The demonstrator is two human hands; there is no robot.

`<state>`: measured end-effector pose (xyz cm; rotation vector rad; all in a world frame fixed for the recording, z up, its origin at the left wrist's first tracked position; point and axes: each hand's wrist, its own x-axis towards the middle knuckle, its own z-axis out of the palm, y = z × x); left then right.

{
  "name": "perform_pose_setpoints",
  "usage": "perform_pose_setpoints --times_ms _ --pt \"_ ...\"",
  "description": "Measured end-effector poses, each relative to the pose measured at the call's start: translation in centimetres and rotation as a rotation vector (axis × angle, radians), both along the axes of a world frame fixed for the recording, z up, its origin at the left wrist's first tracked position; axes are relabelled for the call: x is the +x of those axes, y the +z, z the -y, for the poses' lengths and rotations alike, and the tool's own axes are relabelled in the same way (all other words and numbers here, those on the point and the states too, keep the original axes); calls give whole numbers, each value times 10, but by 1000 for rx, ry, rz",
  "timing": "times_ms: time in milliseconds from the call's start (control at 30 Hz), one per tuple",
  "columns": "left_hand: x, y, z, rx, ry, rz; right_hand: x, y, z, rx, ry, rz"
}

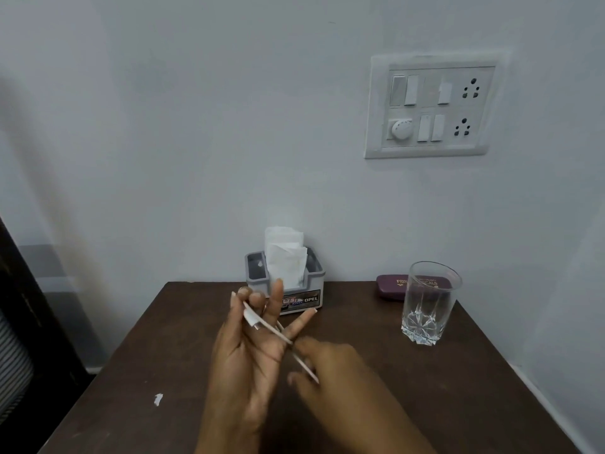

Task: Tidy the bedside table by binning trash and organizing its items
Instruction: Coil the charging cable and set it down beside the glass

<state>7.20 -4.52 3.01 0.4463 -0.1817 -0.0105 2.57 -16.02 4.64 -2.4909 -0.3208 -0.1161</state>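
Observation:
Over the middle of the dark brown bedside table, both hands meet around a thin white strip of paper or wrapper. My left hand is raised palm up with straight, spread fingers, and the strip's upper end lies across them. My right hand, blurred, curls its fingers round the strip's lower end. A small white paper scrap lies on the table to the left.
A grey tissue holder with white tissues stands against the wall at the table's back edge. An empty clear glass stands at the back right, with a maroon case behind it. A switchboard is on the wall.

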Motion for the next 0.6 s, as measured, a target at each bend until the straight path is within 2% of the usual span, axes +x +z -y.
perform_pose_setpoints --times_ms 67,133,233,333,400,500,600 --pt "-1 3 5 230 104 55 -5 2 -2 90 -2 -118" --pt "0 -2 3 512 205 164 -10 6 2 65 -14 -152" --pt "1 -12 -1 993 255 418 -16 19 16 -3 -103 -65" --pt "1 -19 -6 1250 138 449 -19 31 26 -57 -166 65" --pt "-2 -17 -9 1233 -53 393 -19 37 30 -64 -178 160" --pt "-7 -10 -14 1006 -435 244 -13 37 37 -2 -167 262" --pt "-10 -9 -15 739 -665 235 -7 32 43 258 -164 235"
